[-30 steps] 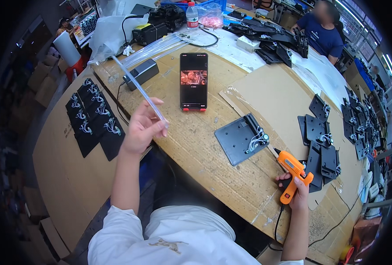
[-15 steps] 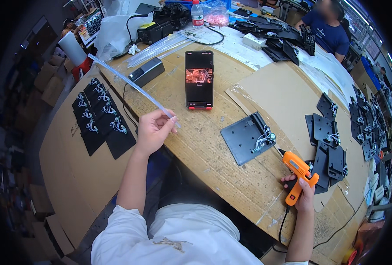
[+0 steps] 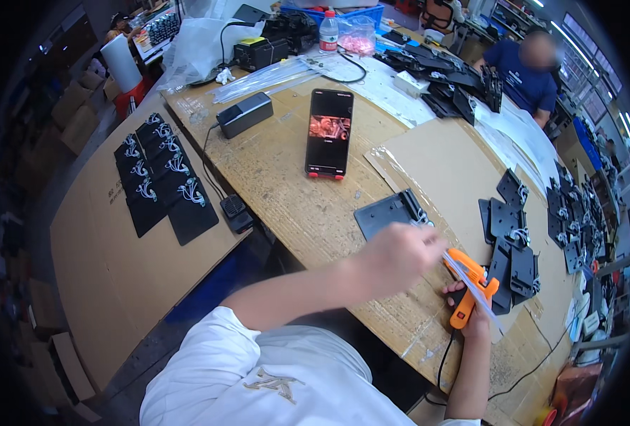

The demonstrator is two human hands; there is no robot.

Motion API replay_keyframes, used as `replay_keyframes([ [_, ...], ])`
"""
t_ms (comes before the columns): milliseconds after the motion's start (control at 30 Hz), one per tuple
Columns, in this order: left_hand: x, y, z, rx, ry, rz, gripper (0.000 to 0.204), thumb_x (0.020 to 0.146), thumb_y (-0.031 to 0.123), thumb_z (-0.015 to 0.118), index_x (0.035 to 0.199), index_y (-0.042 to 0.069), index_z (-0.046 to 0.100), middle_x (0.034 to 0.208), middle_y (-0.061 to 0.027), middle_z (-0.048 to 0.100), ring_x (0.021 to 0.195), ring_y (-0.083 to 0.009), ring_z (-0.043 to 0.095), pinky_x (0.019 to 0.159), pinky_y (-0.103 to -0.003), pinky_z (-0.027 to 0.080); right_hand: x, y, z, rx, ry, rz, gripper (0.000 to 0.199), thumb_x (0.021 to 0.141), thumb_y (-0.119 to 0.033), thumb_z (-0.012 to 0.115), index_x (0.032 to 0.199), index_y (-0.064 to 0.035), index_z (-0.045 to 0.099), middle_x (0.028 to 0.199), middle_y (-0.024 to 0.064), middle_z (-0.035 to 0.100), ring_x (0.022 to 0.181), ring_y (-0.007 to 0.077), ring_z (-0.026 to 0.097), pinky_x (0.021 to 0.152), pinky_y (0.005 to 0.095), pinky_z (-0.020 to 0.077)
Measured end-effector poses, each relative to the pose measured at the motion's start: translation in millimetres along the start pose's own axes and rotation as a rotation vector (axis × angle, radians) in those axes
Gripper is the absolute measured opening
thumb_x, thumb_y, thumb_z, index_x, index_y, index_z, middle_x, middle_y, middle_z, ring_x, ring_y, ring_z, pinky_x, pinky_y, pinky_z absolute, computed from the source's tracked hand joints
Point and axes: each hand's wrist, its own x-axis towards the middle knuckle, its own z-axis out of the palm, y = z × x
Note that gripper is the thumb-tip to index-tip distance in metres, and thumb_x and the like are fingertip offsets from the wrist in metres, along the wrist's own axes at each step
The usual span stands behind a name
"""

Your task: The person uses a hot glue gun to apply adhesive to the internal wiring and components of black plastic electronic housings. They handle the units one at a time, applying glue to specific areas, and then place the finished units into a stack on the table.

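Observation:
My left hand [image 3: 400,259], blurred by motion, is closed on a long clear glue stick [image 3: 479,292]. The stick slants down across an orange hot glue gun [image 3: 465,266], which my right hand [image 3: 477,323] grips by its handle. Whether the stick touches the gun I cannot tell. Just beyond my left hand lies a black plastic plate [image 3: 379,215] with wires at its right side; my hand hides its near part.
A phone [image 3: 328,135] stands upright on a red holder. Left of it lies a black adapter box [image 3: 245,116]. Wired black panels [image 3: 180,167] cover cardboard at left; more black parts [image 3: 508,220] are stacked at right. A co-worker [image 3: 524,74] sits at far right.
My left hand has swung right across the bench with the glue stick, from left of the phone to the glue gun. The view has shifted slightly; my right hand still grips the gun.

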Motion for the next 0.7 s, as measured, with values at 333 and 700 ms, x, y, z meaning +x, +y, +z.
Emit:
replay_keyframes([
  [333, -25.3, 75.5, 56.0, -0.100, -0.009, 0.399, 0.029, 0.071, 0.009, 0.065, 0.096, -0.007, 0.067, 0.095, -0.0153, 0.066, 0.066, -0.0183, 0.065, 0.053, -0.027, 0.053, -9.7, 18.6, 25.7, -0.306, 0.209, -0.181, 0.022, 0.089, -0.006, 0.068, 0.107, 0.0046, 0.061, 0.088, 0.0077, 0.069, 0.072, 0.0115, 0.062, 0.065, 0.0250, 0.0493],
  [700, -19.1, 88.1, 73.2, -0.186, 0.022, 0.460, 0.035, 0.063, 0.009, 0.066, 0.093, -0.008, 0.067, 0.092, -0.0180, 0.066, 0.072, -0.0220, 0.065, 0.062, -0.028, 0.056, -15.0, 19.2, 22.5, -0.893, 0.285, -0.460, 0.015, 0.080, -0.012, 0.073, 0.083, -0.0015, 0.062, 0.066, 0.0135, 0.056, 0.056, 0.0295, 0.054, 0.055, 0.0353, 0.0435],
])
